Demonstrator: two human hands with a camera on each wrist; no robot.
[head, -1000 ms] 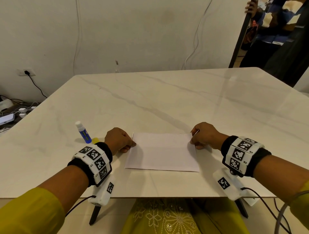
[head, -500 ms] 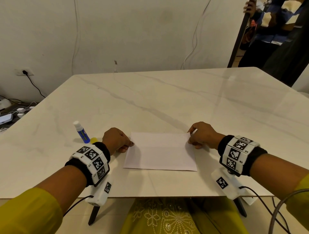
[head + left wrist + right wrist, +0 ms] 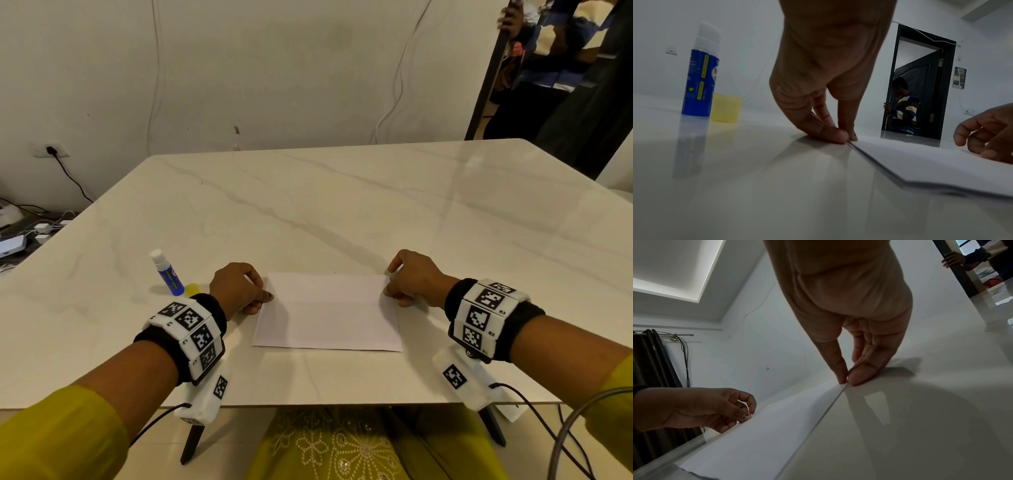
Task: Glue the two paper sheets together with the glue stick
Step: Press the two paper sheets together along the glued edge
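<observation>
paper sheets point(image 3: 328, 313): stacked flat on the marble surface point(image 3: 342, 212), near its front edge, between the two hands; edges look aligned
left hand point(image 3: 239, 287): at the stack's left edge; grip closed, thumb and fingertips point(image 3: 838, 134) pinch that edge, seen in the left wrist view
right hand point(image 3: 412, 277): at the right edge, near the far corner; grip closed, thumb and forefinger pinch the edge, seen in the right wrist view
glue stick point(image 3: 166, 273): upright, uncapped, left of the left hand, apart from the paper; blue body, white tip
yellow cap point(image 3: 725, 108): on the surface just beside the stick
background: a person stands in the doorway point(image 3: 548, 68)
</observation>
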